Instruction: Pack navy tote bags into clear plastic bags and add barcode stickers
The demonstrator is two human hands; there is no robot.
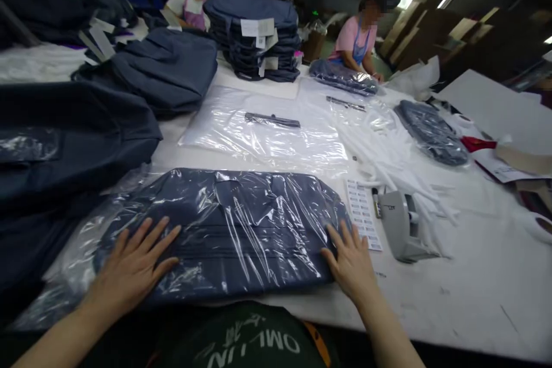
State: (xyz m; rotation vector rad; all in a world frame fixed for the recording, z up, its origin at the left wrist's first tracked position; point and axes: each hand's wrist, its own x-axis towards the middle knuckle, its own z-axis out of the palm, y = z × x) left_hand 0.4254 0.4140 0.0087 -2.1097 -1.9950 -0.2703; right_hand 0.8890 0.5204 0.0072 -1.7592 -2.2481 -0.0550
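Note:
A dark blue bag lies flat inside a clear plastic sleeve at the table's near edge. On its left part rests my left hand, palm down with fingers spread. My right hand presses on the right end of the same wrapped bag, fingers also apart. Loose plastic extends past the bag on the left, beyond my left hand. Just right of my right hand are a sheet of printed labels and a grey tape dispenser.
A stack of clear plastic bags lies beyond the wrapped bag. Unwrapped blue bags crowd the left, and a tall pile of folded bags stands at the back. White strips spread rightward. Two people work across the table.

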